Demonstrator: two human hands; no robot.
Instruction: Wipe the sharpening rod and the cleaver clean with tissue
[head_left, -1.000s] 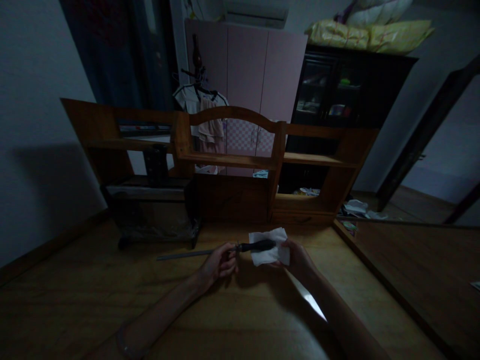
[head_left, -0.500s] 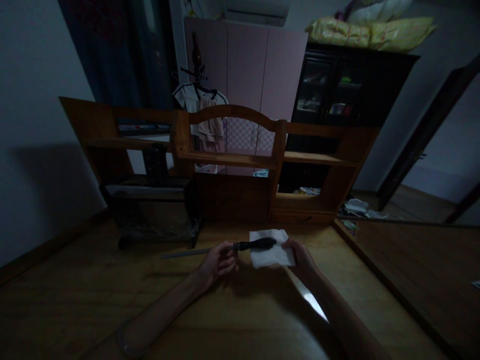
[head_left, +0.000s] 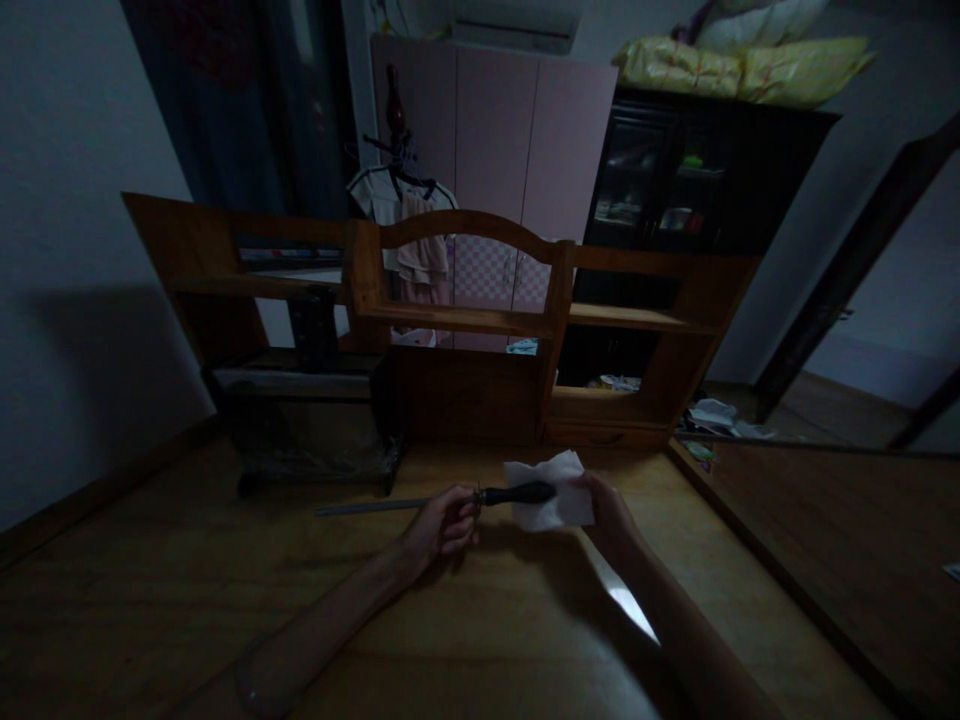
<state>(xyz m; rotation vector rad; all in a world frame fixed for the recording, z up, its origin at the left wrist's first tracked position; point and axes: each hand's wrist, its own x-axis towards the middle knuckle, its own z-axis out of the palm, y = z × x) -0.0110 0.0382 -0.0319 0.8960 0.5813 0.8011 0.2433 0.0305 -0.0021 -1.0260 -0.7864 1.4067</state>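
Crosswise, the metal rod [head_left: 375, 507] sits gripped in the left hand's [head_left: 439, 530] fingers, black handle [head_left: 517, 493] pointing right, over the white sheet [head_left: 559, 514] pinched by the right hand's [head_left: 613, 515] fingers.

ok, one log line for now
left hand: holding metal rod | right hand: holding white tissue at black handle | below: wooden tabletop

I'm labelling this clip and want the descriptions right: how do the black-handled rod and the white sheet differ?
The black-handled rod is long and thin, while the white sheet is broad and thin like paper. The rod has a dark handle and a grey shaft; the sheet looks white throughout. The left hand grips the rod, whereas the right hand holds the sheet. Both are in the person's hands.
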